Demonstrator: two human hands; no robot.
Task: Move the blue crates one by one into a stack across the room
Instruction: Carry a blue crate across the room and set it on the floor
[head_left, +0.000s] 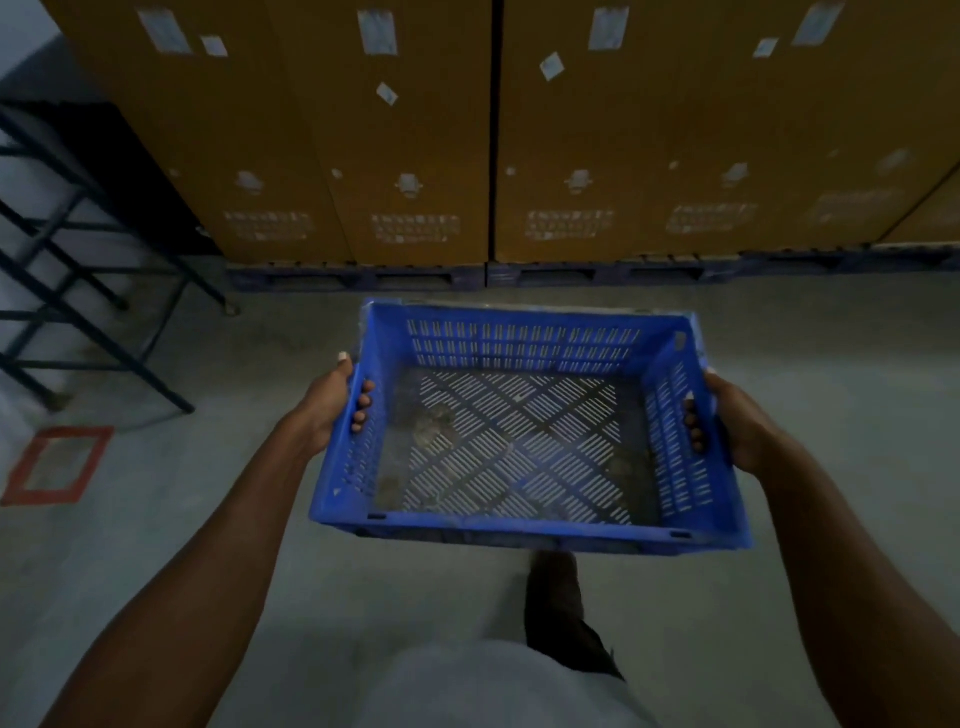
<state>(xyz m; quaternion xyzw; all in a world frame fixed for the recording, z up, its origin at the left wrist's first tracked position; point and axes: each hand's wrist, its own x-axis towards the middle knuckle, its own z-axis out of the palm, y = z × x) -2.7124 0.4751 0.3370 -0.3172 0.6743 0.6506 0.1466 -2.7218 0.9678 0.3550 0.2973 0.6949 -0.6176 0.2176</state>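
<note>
In the head view, a person is holding one blue crate (524, 431) in the air with both hands, above the grey floor (218, 545). The left hand (332, 402) is gripping the left short wall of the crate: the fingers (362, 402) are passing through the handle slot and are showing inside, and the thumb is lying on the outside. The right hand (727, 421) is gripping the right short wall in the same way, so both grips are clenched on the crate. The crate is looking empty, with some dirt on its slotted bottom. Beyond the crate, tall brown cardboard boxes (415, 130) are standing on dark pallets (358, 278). To the left of the crate a black metal rack (78, 291) is standing, and near it a red square mark (57, 465) is lying on the floor. Below the crate one leg of the person is showing.
</note>
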